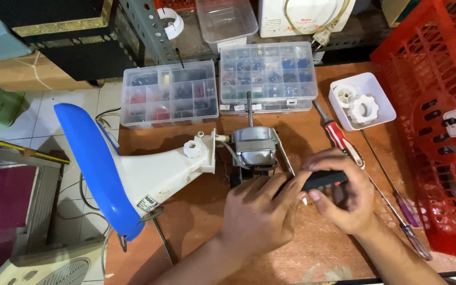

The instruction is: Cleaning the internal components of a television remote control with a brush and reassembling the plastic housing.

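Head view, workbench seen from above. Right hand (339, 198) pinches a small black rectangular part (323, 180) between thumb and fingertips, just to the right of the fan motor (253, 146). Left hand (259, 211) lies curled in front of the motor with its fingers closed against the left end of the same black part; how firmly it grips cannot be told.

The motor, grey metal with an upright shaft, joins at its left a white fan neck (170, 171) bearing a white knob and ending in a blue base (98, 169). A small white rectangular label (149, 202) with dark print sits on the neck near the blue base.

Behind the motor stand two clear compartment boxes: the left box (170, 95) holds red, black and yellow small parts, the right box (266, 79) mostly blue and dark small parts.

Right of the motor lies a red-handled screwdriver (339, 138); beyond it, a white square tray (364, 100) contains two white plastic fan nuts. Further right lie two slim screwdrivers (405, 221), then a red plastic basket (434, 132).

All rest on a brown wooden tabletop (196, 211).
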